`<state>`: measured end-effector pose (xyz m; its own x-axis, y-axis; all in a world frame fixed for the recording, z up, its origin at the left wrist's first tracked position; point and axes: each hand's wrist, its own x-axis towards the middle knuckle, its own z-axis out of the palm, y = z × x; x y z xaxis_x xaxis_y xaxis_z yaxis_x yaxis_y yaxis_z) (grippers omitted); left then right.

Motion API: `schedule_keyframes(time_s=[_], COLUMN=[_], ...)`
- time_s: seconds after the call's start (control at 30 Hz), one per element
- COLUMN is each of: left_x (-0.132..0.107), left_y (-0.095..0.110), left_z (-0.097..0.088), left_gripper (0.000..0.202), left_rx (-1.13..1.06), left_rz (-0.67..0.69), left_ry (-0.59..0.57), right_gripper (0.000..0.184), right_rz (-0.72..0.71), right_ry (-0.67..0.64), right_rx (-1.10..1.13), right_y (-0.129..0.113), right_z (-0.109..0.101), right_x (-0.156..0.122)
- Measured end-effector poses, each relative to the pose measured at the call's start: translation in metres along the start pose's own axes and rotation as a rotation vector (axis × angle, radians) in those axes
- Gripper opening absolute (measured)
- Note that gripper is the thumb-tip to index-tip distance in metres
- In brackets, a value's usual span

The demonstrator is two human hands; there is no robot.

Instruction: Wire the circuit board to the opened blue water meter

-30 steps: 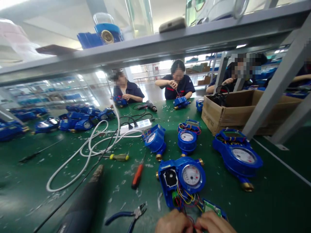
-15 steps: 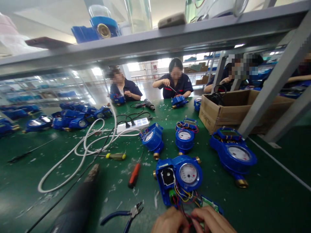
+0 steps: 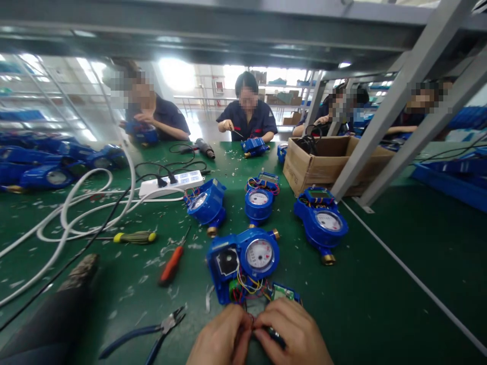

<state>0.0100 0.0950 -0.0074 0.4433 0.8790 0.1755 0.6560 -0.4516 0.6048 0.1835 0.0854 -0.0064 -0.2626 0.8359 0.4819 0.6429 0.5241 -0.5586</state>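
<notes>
Just in front of me, a blue water meter (image 3: 259,253) lies with its side housing open. Coloured wires (image 3: 249,285) run out of it toward a green circuit board (image 3: 284,293) in a blue cover. My left hand (image 3: 220,334) is closed, its thumb and finger pinching thin wires below the meter. My right hand (image 3: 292,329) pinches at the same wires, fingertips almost touching the left ones. A dark piece shows under the right fingers; I cannot make out what it is. The wire ends are hidden by the fingers.
Diagonal cutters (image 3: 167,324), an orange screwdriver (image 3: 172,264), a yellow-black screwdriver (image 3: 135,237) and a heat gun (image 3: 57,309) lie to the left. Behind are a power strip (image 3: 171,183), more meters (image 3: 259,203), a cardboard box (image 3: 299,167) and co-workers. A metal shelf (image 3: 213,30) hangs overhead.
The view has tilted down and turned right, so the meters and tools appear further left. Both hands still pinch the wires, now more fully in view and with fingertips close together.
</notes>
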Motion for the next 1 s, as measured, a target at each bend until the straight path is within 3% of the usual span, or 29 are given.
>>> schedule_keyframes(time_s=[0.17, 0.27, 0.67, 1.0], left_x=[0.001, 0.001, 0.005, 0.003], left_y=[0.007, 0.008, 0.010, 0.016], left_z=[-0.007, -0.007, -0.010, -0.008], left_gripper=[0.015, 0.016, 0.014, 0.017], left_rx=[0.037, 0.016, -0.108, -0.069], left_rz=[-0.063, -0.068, -0.134, -0.082], left_ry=[-0.101, -0.113, -0.226, -0.182], right_gripper=[0.011, 0.016, 0.015, 0.018], right_rz=[0.122, 0.154, 0.128, 0.042], right_ry=[-0.071, -0.087, 0.020, 0.084], right_rx=[0.005, -0.003, 0.029, -0.040], right_y=[-0.005, -0.006, -0.006, -0.007], right_z=[0.001, 0.001, 0.000, -0.001], right_x=[0.001, -0.001, -0.004, -0.006])
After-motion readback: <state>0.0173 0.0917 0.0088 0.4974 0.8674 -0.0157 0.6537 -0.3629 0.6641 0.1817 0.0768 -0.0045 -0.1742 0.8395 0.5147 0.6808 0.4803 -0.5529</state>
